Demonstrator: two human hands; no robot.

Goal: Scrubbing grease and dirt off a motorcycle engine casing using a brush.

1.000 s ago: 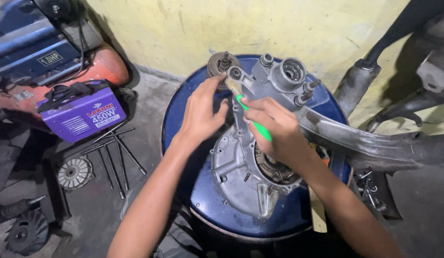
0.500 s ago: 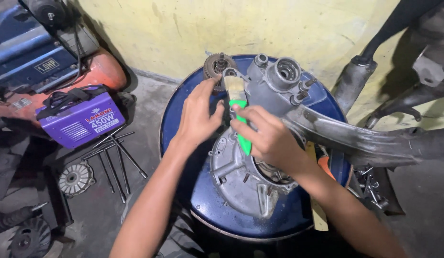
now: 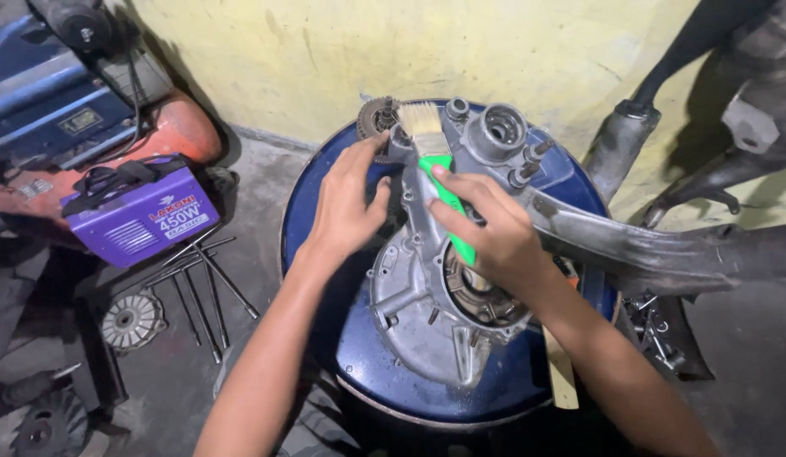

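One green-handled brush (image 3: pixel 435 161), bristles seemingly pale.

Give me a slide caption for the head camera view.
Right hand brushes an engine casing on a blue drum with a green brush; left hand steadies it.

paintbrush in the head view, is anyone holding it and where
Yes: the right hand holds the paintbrush by its green handle, bristles pointing away over the engine casing. The left hand holds nothing; it rests on the casing's top edge.
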